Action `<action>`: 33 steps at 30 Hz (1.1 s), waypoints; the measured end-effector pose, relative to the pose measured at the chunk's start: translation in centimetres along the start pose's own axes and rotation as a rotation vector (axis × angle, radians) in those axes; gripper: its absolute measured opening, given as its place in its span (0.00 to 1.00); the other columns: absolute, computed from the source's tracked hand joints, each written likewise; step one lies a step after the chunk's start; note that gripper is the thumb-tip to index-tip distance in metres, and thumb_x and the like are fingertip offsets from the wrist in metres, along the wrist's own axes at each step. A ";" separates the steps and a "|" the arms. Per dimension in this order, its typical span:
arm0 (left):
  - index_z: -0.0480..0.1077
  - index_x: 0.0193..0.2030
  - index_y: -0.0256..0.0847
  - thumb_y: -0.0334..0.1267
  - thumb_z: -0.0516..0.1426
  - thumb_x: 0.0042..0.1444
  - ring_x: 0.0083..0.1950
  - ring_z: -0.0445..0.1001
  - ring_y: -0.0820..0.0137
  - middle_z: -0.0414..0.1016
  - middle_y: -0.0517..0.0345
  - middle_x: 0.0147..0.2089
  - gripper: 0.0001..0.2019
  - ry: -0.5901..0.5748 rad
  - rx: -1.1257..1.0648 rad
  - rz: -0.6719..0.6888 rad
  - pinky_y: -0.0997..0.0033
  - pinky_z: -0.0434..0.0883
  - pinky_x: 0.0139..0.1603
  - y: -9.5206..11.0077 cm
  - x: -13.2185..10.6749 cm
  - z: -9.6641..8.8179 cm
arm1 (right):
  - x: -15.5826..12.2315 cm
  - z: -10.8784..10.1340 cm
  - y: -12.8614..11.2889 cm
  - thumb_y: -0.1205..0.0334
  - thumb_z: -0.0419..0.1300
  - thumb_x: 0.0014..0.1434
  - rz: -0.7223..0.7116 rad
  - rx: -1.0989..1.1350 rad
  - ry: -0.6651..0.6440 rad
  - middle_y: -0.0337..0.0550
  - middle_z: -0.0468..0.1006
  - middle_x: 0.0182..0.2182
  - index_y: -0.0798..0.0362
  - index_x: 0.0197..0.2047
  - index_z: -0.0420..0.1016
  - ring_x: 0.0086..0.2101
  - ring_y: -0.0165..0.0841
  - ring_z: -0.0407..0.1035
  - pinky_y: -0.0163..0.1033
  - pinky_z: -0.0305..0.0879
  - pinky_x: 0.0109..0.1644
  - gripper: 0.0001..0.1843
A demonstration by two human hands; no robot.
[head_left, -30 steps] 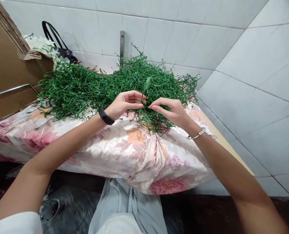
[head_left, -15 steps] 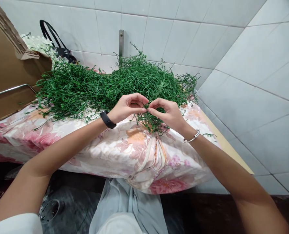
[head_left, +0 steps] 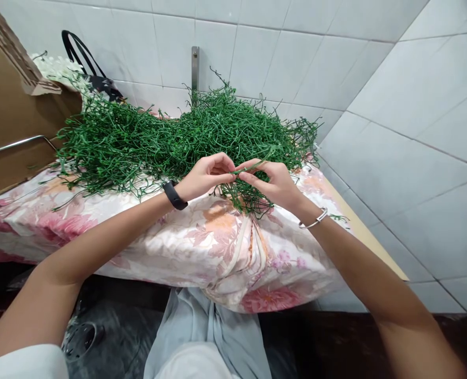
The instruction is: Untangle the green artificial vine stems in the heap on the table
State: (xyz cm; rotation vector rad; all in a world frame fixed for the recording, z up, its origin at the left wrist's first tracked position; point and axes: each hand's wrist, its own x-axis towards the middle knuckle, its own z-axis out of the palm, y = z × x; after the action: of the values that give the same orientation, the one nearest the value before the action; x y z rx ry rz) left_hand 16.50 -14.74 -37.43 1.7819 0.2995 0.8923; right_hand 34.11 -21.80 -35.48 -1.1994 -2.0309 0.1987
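Observation:
A big heap of thin green plastic stems (head_left: 150, 139) lies on a table covered with a pink floral cloth (head_left: 202, 242). My left hand (head_left: 204, 176), with a black band on its wrist, and my right hand (head_left: 273, 184), with a silver bangle, meet fingertip to fingertip at the heap's front edge. Both pinch one green stem (head_left: 253, 166) that runs up and to the right between them. The fingers of both hands are curled closed on it.
A white tiled wall (head_left: 375, 105) stands behind and to the right of the table. A brown cardboard box (head_left: 8, 105) and a metal rail (head_left: 16, 143) are at the left, with a black-handled bag (head_left: 95, 79) and white flowers behind the heap. Dark floor lies below.
My hands have come together from slightly apart. The stem that stood upright between them now lies slanted to the right in both pinches.

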 end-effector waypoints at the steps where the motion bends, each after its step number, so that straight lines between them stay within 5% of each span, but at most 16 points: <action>1: 0.63 0.34 0.30 0.32 0.60 0.47 0.32 0.69 0.80 0.69 0.57 0.33 0.11 0.010 -0.001 0.008 0.78 0.67 0.36 0.0 0.0 0.0 | 0.0 0.0 -0.1 0.57 0.56 0.57 0.005 0.028 -0.006 0.40 0.74 0.35 0.59 0.40 0.73 0.35 0.24 0.68 0.28 0.63 0.41 0.14; 7: 0.63 0.33 0.29 0.32 0.60 0.46 0.31 0.70 0.79 0.70 0.57 0.31 0.10 0.002 -0.023 0.011 0.78 0.68 0.35 -0.3 0.0 0.0 | 0.0 0.0 0.1 0.58 0.60 0.53 -0.039 0.031 -0.048 0.41 0.74 0.35 0.59 0.41 0.72 0.35 0.25 0.69 0.30 0.64 0.42 0.15; 16: 0.64 0.34 0.30 0.33 0.57 0.49 0.33 0.71 0.77 0.71 0.55 0.32 0.09 -0.016 0.002 -0.025 0.75 0.68 0.37 -0.4 -0.1 0.4 | -0.4 0.8 0.0 0.70 0.46 0.59 -0.087 -0.288 0.021 0.47 0.72 0.35 0.61 0.37 0.72 0.36 0.29 0.65 0.35 0.62 0.43 0.13; 25: 0.66 0.36 0.30 0.31 0.52 0.53 0.33 0.69 0.77 0.71 0.54 0.33 0.06 -0.087 0.339 0.060 0.76 0.65 0.36 -0.8 -0.2 0.3 | -0.4 1.4 0.5 0.76 0.44 0.54 0.040 -0.522 -0.119 0.48 0.72 0.31 0.64 0.36 0.68 0.33 0.30 0.65 0.35 0.59 0.38 0.13; 29: 0.66 0.37 0.31 0.32 0.51 0.55 0.32 0.64 0.78 0.70 0.56 0.33 0.06 -0.077 0.579 0.154 0.77 0.61 0.33 -0.3 -0.4 0.3 | -0.4 1.4 0.8 0.71 0.43 0.58 -0.066 -0.429 -0.088 0.48 0.71 0.33 0.63 0.37 0.67 0.33 0.29 0.64 0.34 0.58 0.39 0.13; 33: 0.65 0.35 0.32 0.38 0.53 0.56 0.30 0.61 0.79 0.68 0.58 0.31 0.09 -0.022 0.595 0.191 0.78 0.59 0.31 -0.3 -0.7 0.5 | -0.5 1.2 0.8 0.67 0.46 0.59 -0.198 -0.358 -0.028 0.48 0.71 0.35 0.62 0.37 0.68 0.34 0.28 0.64 0.34 0.59 0.40 0.11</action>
State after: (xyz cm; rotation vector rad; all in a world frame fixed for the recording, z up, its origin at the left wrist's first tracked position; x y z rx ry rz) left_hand 16.46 -15.42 -38.06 2.3987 0.4158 0.9818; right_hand 33.98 -21.49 -36.95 -1.1978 -2.2569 -0.2568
